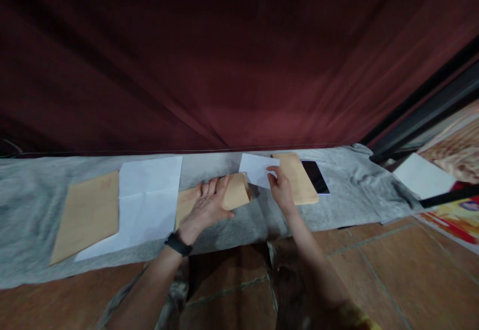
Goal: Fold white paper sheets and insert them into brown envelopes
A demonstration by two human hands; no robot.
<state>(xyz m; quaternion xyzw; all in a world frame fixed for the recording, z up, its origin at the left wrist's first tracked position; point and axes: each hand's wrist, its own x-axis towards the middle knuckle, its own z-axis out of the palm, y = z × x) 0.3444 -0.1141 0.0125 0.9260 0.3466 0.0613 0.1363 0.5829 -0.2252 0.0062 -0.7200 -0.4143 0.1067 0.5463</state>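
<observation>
My left hand (206,206), with a dark band on its wrist, lies flat on a brown paper envelope (236,191), fingers stretched out and thumb apart. The envelope's right end gapes a little, and the hand hides its middle. Between the thumb and fingers of my right hand (281,189) is the right edge of a white sheet of paper (256,169). This sheet is just beyond the envelope's open end. Right of it lies a stack of brown envelopes (299,183), partly behind my right hand.
Far left, another brown envelope (88,210) overlaps a large creased white sheet (149,198). A dark-screened phone or tablet (316,176) touches the envelope stack. Grey cloth (348,185) covers the narrow surface. Behind hangs a dark red curtain (239,71); a black frame (426,115) stands at right.
</observation>
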